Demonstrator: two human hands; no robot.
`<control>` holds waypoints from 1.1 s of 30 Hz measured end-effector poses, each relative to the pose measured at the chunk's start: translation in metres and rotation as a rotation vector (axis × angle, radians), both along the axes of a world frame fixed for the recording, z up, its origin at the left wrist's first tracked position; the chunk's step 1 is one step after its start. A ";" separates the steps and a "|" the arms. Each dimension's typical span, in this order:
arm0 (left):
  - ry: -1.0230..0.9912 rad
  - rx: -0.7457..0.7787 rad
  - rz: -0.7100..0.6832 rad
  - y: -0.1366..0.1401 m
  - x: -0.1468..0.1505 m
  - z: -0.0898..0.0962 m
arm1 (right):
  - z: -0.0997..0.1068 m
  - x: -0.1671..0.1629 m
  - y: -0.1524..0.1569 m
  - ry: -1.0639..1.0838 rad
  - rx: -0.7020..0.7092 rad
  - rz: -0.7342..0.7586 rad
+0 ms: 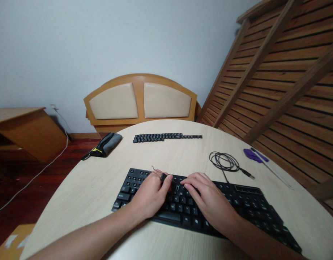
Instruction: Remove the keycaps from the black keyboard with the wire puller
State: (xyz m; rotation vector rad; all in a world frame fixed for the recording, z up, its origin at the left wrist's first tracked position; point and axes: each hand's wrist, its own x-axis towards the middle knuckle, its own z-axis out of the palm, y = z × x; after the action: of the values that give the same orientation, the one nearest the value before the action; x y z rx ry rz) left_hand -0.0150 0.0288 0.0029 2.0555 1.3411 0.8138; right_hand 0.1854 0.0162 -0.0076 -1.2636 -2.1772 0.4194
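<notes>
A black keyboard [169, 216] lies at a slant before me, with several keycaps off its upper left part. My left hand [152, 191] is closed over that side, thumb and fingers around a wire keycap puller [163, 177] with a black grip. One thin wire end sticks up behind the fingers; another part points right toward the keys. My right hand [205, 191] rests over the middle of the keyboard, thumb and index finger pinched together close to the puller's wire. Whatever lies between those fingertips is too small to make out.
Removed keycaps [155, 137] stand in rows at the table's far side. A grey and black pouch [106, 144] lies at left. A coiled USB cable [223, 161], a purple cloth [254, 155] and a white-handled brush [274, 169] are at right. The round table [82, 202] has a curved edge.
</notes>
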 end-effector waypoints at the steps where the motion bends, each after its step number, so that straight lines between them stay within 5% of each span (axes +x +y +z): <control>1: 0.001 -0.003 -0.001 0.000 0.000 0.000 | 0.000 0.000 0.000 -0.004 -0.002 -0.009; 33: 0.015 0.016 0.008 0.000 0.001 0.003 | -0.004 0.003 0.003 0.055 -0.046 -0.015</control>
State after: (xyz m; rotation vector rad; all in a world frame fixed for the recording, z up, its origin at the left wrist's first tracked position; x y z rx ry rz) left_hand -0.0136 0.0291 0.0061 2.0738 1.3551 0.8171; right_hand 0.1886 0.0192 -0.0119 -1.2777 -2.1220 0.4942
